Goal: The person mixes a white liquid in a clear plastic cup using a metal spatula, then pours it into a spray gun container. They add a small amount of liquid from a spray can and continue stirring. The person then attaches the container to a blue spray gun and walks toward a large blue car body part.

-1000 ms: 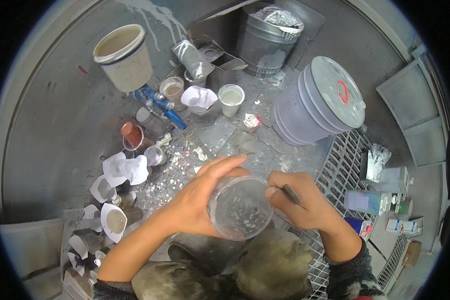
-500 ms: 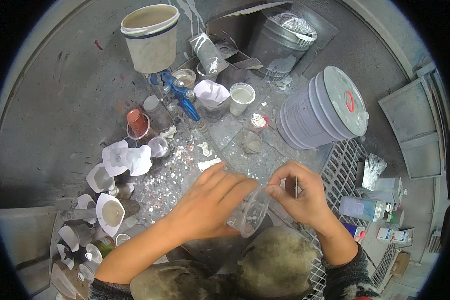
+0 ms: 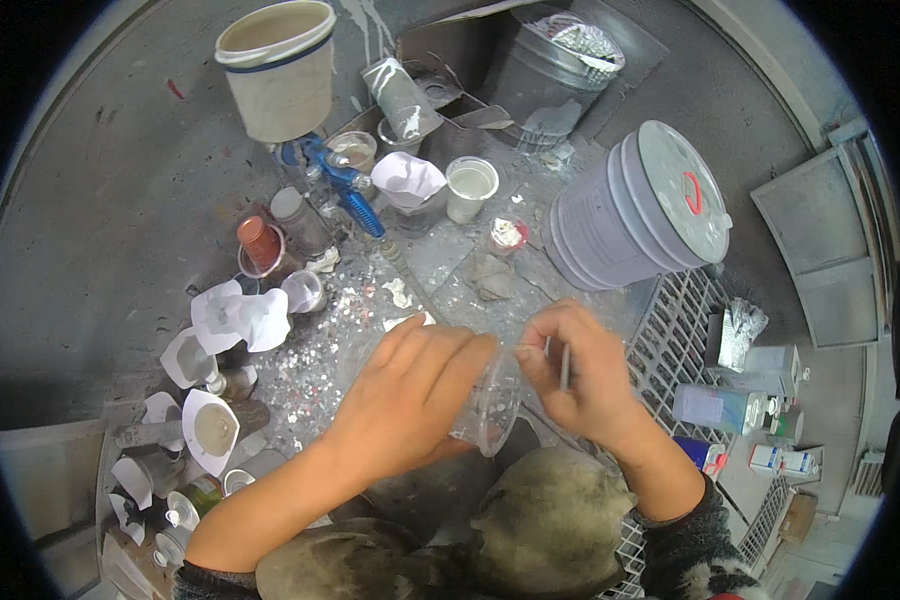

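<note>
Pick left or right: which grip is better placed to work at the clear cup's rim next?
Right grip, probably: it's close by the rim of the clear cup and holds a thin grey stick. The left grip wraps the cup's side.

Fisheye view from the head; downward, close above both hands (image 3: 407, 395)

Two bare hands (image 3: 410, 390), one clear plastic cup (image 3: 494, 408), one thin stick (image 3: 566, 366); one blue spray gun (image 3: 345, 185), one blue-banded pot (image 3: 282, 90), one red-brown cup (image 3: 258, 240); near the surface's (image 3: 320, 372) right edge, one lidded pail (image 3: 610, 215) with one red handle (image 3: 692, 193).
</note>
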Demonstrator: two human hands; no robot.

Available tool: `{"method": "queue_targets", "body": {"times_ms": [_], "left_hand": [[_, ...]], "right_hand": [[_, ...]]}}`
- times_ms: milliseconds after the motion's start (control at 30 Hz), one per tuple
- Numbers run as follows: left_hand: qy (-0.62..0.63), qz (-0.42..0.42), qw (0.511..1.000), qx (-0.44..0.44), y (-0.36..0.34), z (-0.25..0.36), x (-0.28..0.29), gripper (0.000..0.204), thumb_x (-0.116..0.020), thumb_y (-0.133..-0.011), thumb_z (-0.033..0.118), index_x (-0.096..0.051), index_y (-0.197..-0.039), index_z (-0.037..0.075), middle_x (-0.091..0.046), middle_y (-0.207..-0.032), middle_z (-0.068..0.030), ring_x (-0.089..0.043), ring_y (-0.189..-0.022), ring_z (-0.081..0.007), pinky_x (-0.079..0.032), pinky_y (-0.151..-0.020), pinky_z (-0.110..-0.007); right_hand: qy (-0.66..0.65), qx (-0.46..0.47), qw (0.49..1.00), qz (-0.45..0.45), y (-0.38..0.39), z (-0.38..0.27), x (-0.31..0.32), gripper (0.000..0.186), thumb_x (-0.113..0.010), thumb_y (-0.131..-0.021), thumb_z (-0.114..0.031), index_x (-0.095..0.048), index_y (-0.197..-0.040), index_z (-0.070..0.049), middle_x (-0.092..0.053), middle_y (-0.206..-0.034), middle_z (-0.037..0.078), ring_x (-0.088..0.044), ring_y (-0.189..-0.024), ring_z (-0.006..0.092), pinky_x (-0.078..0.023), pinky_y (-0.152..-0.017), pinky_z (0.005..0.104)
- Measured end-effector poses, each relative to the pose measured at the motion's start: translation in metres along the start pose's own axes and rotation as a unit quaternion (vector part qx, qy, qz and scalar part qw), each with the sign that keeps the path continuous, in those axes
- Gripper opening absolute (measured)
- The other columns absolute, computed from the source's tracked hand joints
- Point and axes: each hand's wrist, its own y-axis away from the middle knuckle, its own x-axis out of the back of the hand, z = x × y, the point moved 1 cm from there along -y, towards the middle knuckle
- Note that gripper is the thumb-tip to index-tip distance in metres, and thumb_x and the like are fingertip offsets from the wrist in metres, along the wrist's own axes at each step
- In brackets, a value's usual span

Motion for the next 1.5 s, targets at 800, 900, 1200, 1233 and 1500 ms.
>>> {"method": "queue_targets", "body": {"times_ms": [800, 900, 1200, 1233, 1500], "left_hand": [[0.162, 0.094, 0.975, 0.124, 0.014, -0.011, 0.010, 0.099, -0.101, -0.055, 0.027, -0.051, -0.138, 0.003, -0.061, -0.132, -0.0184, -0.062, -0.120, -0.0356, -0.051, -0.102, -0.044], [0.261, 0.149, 0.947, 0.111, 0.012, -0.017, 0.000, 0.103, -0.103, -0.055, 0.029, -0.049, -0.139, 0.004, -0.059, -0.136, -0.0191, -0.060, -0.126, -0.0344, -0.048, -0.108, -0.046], [0.490, 0.127, 0.862, 0.016, -0.007, -0.023, -0.018, 0.101, -0.100, -0.063, 0.028, -0.049, -0.146, 0.004, -0.053, -0.149, -0.0136, -0.057, -0.128, -0.0209, -0.050, -0.107, -0.039], [0.523, 0.122, 0.843, 0.029, -0.007, -0.021, -0.018, 0.096, -0.098, -0.066, 0.027, -0.049, -0.146, 0.005, -0.053, -0.149, -0.0137, -0.057, -0.128, -0.0218, -0.049, -0.108, -0.040], [0.214, 0.113, 0.962, 0.126, 0.011, -0.038, 0.017, 0.068, -0.086, -0.079, 0.013, -0.054, -0.139, 0.004, -0.061, -0.137, -0.0165, -0.061, -0.121, -0.0219, -0.049, -0.101, -0.035]], "right_hand": [[-0.022, -0.089, 0.981, 0.169, -0.054, 0.067, 0.007, 0.018, -0.069, -0.099, -0.021, -0.067, -0.101, -0.003, -0.066, -0.072, 0.006, -0.063, -0.068, 0.0117, -0.048, -0.061, 0.0323], [-0.113, -0.073, 0.989, 0.054, -0.024, 0.068, -0.002, 0.021, -0.068, -0.100, -0.022, -0.067, -0.107, -0.002, -0.068, -0.077, 0.003, -0.063, -0.072, 0.0084, -0.049, -0.064, 0.0304], [-0.457, -0.189, 0.839, -0.227, -0.011, 0.080, -0.038, 0.088, -0.038, -0.099, -0.077, -0.061, -0.132, 0.001, -0.070, -0.091, 0.002, -0.055, -0.063, -0.0002, -0.031, -0.047, 0.0164], [-0.468, -0.192, 0.831, -0.230, -0.012, 0.080, -0.037, 0.089, -0.040, -0.097, -0.078, -0.061, -0.132, 0.001, -0.069, -0.090, 0.002, -0.055, -0.062, 0.0002, -0.032, -0.046, 0.0169], [-0.424, -0.139, 0.894, -0.028, -0.023, 0.082, -0.017, 0.087, -0.056, -0.089, -0.079, -0.065, -0.121, 0.001, -0.070, -0.097, 0.006, -0.065, -0.084, 0.0122, -0.051, -0.075, 0.0269]]}}
